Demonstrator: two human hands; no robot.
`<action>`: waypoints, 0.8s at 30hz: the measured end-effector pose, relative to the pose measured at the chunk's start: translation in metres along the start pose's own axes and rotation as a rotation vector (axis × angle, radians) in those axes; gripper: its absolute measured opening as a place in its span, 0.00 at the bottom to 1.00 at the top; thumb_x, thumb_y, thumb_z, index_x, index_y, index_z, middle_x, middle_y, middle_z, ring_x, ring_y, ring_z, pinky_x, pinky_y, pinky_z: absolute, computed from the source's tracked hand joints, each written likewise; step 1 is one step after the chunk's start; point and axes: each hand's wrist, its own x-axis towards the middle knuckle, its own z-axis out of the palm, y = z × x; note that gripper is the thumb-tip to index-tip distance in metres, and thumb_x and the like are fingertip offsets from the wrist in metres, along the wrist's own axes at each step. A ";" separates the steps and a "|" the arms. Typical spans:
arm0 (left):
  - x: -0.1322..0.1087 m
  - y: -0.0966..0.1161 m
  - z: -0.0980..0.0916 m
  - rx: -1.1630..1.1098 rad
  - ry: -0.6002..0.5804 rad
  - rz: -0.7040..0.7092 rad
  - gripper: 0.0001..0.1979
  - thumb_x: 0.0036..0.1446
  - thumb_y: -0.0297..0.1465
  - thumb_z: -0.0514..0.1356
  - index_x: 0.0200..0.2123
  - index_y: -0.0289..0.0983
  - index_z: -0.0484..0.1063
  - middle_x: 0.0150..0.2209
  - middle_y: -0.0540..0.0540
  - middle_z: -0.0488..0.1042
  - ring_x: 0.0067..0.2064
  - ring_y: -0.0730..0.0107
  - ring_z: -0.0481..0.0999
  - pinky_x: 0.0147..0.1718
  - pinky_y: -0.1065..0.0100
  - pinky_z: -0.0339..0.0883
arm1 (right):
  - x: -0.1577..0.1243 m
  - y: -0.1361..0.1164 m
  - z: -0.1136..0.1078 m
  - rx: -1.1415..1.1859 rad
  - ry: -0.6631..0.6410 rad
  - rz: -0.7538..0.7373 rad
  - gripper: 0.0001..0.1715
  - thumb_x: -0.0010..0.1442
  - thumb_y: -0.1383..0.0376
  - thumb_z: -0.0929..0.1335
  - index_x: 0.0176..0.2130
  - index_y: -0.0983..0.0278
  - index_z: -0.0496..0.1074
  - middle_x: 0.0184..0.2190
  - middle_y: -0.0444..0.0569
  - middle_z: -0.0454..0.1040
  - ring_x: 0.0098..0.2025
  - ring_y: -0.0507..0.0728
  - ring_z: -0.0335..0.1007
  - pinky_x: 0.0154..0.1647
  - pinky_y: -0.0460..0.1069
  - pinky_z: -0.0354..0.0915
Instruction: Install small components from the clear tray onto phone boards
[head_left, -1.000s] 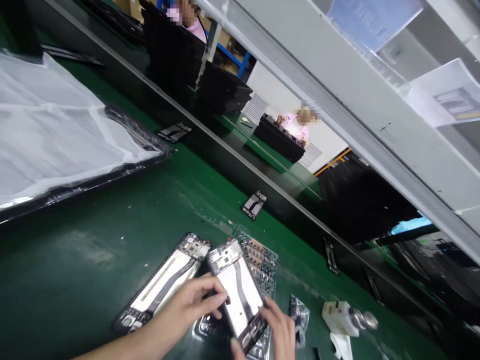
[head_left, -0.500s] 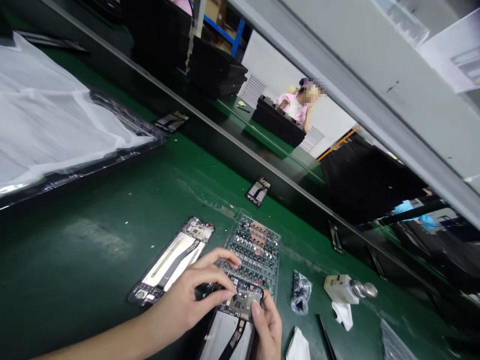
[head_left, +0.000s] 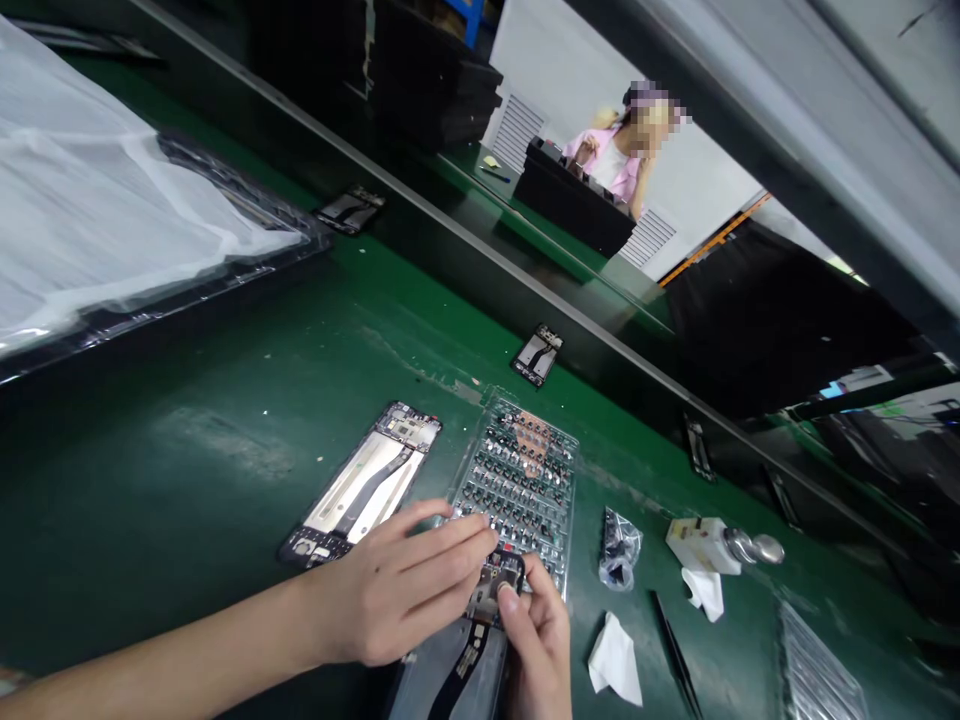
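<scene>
My left hand [head_left: 405, 590] and my right hand [head_left: 536, 640] meet over the top end of an opened phone frame [head_left: 469, 655] at the bottom of the view. The left fingers curl over its upper edge. My right thumb and fingers pinch its circuit-board end [head_left: 495, 585]. Just beyond lies a clear plastic tray of small parts [head_left: 525, 480]. A second opened phone frame [head_left: 364, 485] lies flat to the left of that tray, untouched.
Right of the hands lie a small plastic bag [head_left: 619, 545], white wipes [head_left: 619, 660], black tweezers [head_left: 675, 655] and a white dispenser bottle [head_left: 720, 545]. A white-covered tray [head_left: 112, 220] sits far left. Another phone frame [head_left: 538, 353] lies by the dark conveyor rail. A person in pink sits beyond.
The held phone frame came down from a raised tilt to low at the bottom edge, uncovering the parts tray. Both hands closed in on its top end. The view tilted downward.
</scene>
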 end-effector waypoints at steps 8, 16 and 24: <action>-0.003 -0.009 0.004 0.041 -0.156 0.127 0.15 0.62 0.20 0.46 0.41 0.35 0.71 0.49 0.38 0.73 0.57 0.59 0.65 0.54 0.55 0.57 | -0.002 0.004 -0.003 0.065 0.140 0.091 0.26 0.45 0.55 0.74 0.44 0.60 0.71 0.18 0.36 0.55 0.20 0.47 0.50 0.24 0.43 0.55; 0.006 -0.010 -0.001 -0.204 -0.133 -0.183 0.18 0.58 0.19 0.48 0.49 0.37 0.66 0.53 0.38 0.67 0.56 0.55 0.63 0.53 0.53 0.56 | 0.006 -0.011 -0.001 0.065 0.017 0.146 0.24 0.49 0.53 0.71 0.43 0.62 0.70 0.15 0.39 0.64 0.16 0.51 0.57 0.19 0.46 0.56; 0.004 -0.002 0.018 -1.070 -0.301 -0.908 0.10 0.55 0.31 0.55 0.41 0.37 0.64 0.34 0.51 0.68 0.36 0.68 0.68 0.36 0.71 0.63 | 0.006 -0.019 0.003 -0.098 0.033 -0.026 0.14 0.51 0.55 0.70 0.32 0.62 0.70 0.21 0.42 0.65 0.24 0.51 0.60 0.24 0.44 0.56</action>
